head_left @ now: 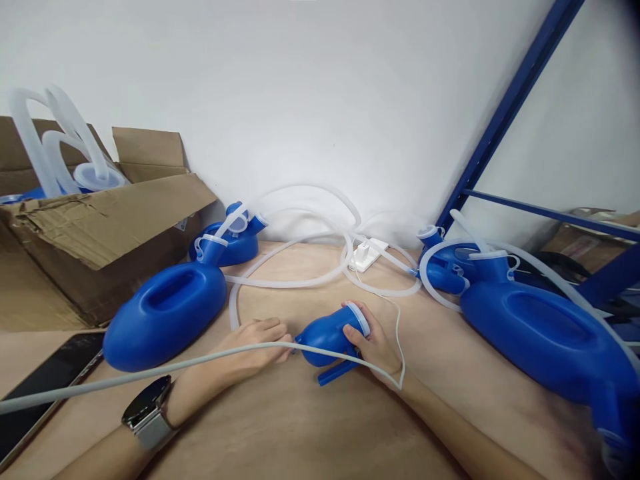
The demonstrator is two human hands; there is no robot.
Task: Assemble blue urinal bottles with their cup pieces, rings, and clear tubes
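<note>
In my right hand (376, 343) is a blue plastic urinal funnel (325, 337), lying sideways with its wide end to the right. A translucent white lid (359, 319) covers that end, and a blue handle (337, 373) juts out below. My right fingers wrap round the funnel near the lid. My left hand (263, 343) is closed at the funnel's narrow left tip; its fingers hide what they grip there. A translucent hose (233, 310) passes out of sight behind the left hand. A pale cable (200, 361) crosses in front of both hands.
Blue urinal bottles (167, 313) with hoses lie left, and another bottle (545, 327) lies right. An open cardboard box (115, 220) with hoses stands left, beside a phone (40, 387). A white power strip (369, 255) sits by the wall, near a blue metal frame (505, 127).
</note>
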